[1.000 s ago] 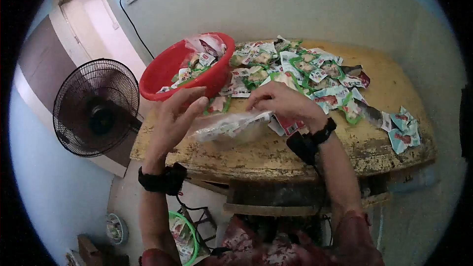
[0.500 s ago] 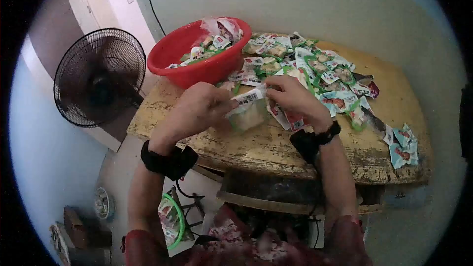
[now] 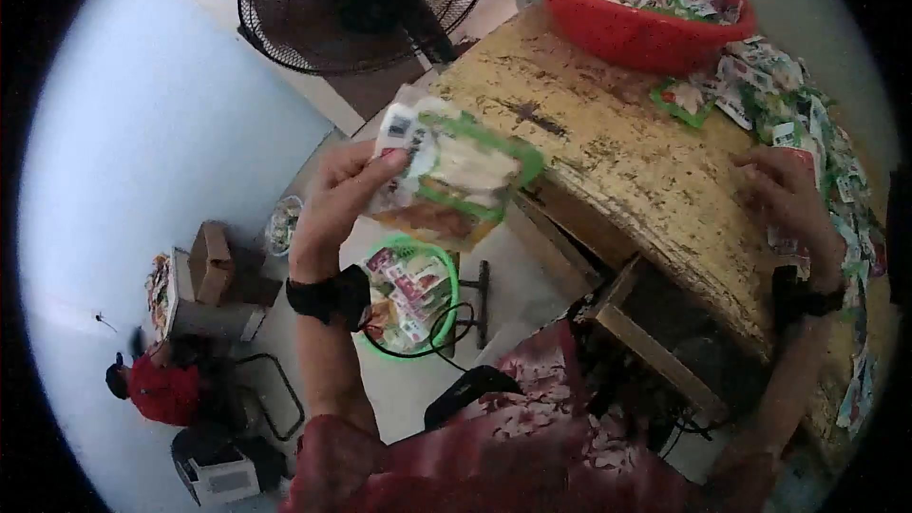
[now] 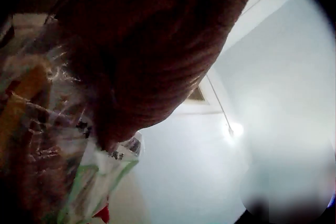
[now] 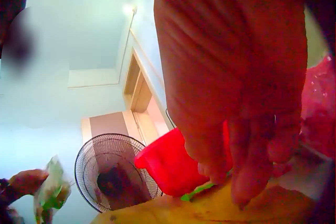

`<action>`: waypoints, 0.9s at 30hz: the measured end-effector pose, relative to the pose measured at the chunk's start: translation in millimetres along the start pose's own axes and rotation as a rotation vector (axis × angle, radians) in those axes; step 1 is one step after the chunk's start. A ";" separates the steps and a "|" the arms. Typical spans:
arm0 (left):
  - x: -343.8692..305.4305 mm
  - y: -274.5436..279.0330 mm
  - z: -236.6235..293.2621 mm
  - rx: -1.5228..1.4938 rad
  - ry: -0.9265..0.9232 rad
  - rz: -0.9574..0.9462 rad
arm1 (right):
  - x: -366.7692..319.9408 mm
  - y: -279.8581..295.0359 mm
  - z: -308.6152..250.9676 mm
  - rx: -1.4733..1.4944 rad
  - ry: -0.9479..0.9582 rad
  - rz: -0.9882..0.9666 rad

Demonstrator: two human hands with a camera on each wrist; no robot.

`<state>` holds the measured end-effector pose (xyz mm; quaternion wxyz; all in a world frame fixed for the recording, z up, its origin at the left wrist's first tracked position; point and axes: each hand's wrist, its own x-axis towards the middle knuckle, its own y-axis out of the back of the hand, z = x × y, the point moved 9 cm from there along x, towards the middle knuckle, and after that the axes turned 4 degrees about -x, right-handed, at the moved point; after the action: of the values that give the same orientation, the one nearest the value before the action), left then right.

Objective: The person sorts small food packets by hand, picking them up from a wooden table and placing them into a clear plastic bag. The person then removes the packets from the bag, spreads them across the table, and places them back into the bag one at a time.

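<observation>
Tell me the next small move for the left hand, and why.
Probably lower the left hand to the green basket and release the held packets. The hand pinches them just off the edge of the table, the basket sits lower down close by, and other packets lie in it.

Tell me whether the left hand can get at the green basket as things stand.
Probably yes: the left hand holds packets, but the green basket looks open on top, with only a dark cable across its edge.
</observation>
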<state>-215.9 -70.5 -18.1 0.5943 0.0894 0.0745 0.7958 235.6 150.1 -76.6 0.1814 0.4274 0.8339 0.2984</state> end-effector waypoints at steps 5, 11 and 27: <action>-65.8 117.1 -109.2 0.058 0.183 0.339 | 4.1 -0.4 -1.6 -0.067 -0.065 0.082; -143.9 160.8 -215.6 -0.071 0.285 0.685 | 17.6 -1.3 18.4 -0.291 -0.047 -0.009; -227.1 269.0 -525.0 0.606 0.546 0.510 | 13.4 0.5 17.9 -0.319 -0.069 0.065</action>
<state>-525.0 -370.8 -480.6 0.2861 0.0618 0.4321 0.8530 238.2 167.5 -90.5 0.2657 0.4299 0.7549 0.4181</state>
